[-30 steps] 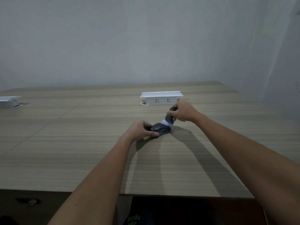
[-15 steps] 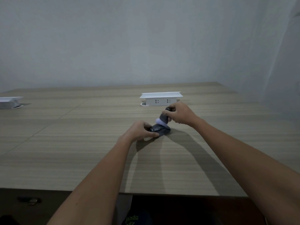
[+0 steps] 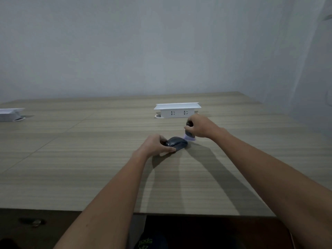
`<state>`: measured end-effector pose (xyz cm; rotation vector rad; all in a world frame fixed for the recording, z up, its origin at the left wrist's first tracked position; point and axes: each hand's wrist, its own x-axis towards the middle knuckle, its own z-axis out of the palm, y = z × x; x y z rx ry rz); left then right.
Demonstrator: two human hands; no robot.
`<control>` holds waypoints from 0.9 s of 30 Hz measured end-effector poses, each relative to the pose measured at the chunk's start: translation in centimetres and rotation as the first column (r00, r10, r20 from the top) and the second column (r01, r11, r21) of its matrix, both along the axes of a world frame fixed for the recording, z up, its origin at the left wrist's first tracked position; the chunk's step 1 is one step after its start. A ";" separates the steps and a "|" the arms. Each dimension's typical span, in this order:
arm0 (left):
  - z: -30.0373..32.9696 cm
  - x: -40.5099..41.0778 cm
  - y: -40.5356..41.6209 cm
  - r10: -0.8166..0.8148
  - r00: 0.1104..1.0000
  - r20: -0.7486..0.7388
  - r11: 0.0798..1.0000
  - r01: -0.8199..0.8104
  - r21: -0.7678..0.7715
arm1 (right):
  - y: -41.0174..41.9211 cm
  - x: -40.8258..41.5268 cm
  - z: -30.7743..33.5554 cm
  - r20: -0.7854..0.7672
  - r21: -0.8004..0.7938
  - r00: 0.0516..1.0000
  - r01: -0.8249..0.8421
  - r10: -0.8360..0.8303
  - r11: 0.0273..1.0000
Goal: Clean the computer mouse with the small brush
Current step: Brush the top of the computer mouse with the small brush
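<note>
A dark computer mouse [image 3: 177,142] lies on the wooden table [image 3: 89,168], nose pointing right. My left hand [image 3: 156,145] grips its rear end, thumb on the near side, fingers on the far side. My right hand [image 3: 199,127] is closed around the dark handle of a small brush [image 3: 189,135]. The brush's pale lilac bristles point down and sit at the front right tip of the mouse, at or just past its edge. Most of the brush handle is hidden inside the fist.
A white pop-up socket box [image 3: 177,110] stands just behind my right hand. A second white socket box [image 3: 9,114] sits at the far left edge. The table's near edge runs across the bottom, with dark floor below.
The brush and my right hand have swept to the right, from the top of the mouse to its front tip. My left hand and the mouse stayed in place.
</note>
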<state>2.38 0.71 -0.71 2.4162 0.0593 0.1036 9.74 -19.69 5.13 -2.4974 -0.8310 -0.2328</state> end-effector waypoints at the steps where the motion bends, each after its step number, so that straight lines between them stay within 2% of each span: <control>1: 0.0 0.0 0.0 0.004 1.000 0.001 1.000 -0.004 0.004 | 0.0 0.0 0.0 0.010 0.015 1.000 -0.002 0.002 1.000; 5: 0.1 -0.1 0.0 0.005 1.000 0.006 1.000 -0.005 0.004 | -0.2 -0.8 -0.4 -0.143 0.187 0.979 -0.117 0.145 0.975; 10: 0.1 -0.2 -0.1 0.001 1.000 0.002 1.000 -0.001 -0.006 | -0.6 -0.1 -0.3 -0.054 0.075 0.998 0.017 -0.013 0.997; 14: 0.0 0.0 0.1 0.001 1.000 0.005 1.000 -0.001 0.014 | -0.9 -0.3 -0.5 -0.163 0.175 0.984 -0.039 0.068 0.984; 18: 0.0 0.0 -0.1 -0.005 1.000 0.005 1.000 0.005 -0.007 | -1.3 0.6 -1.0 -0.129 0.075 0.989 0.079 -0.069 0.994; 23: 0.0 0.1 0.2 -0.010 1.000 0.005 1.000 0.010 0.019 | -1.2 0.0 -1.2 -0.240 0.280 0.967 -0.011 0.081 0.960; 27: 0.1 0.2 0.2 -0.023 1.000 -0.005 1.000 0.023 0.011 | -1.4 0.6 -1.3 -0.114 0.108 0.992 0.056 -0.044 0.993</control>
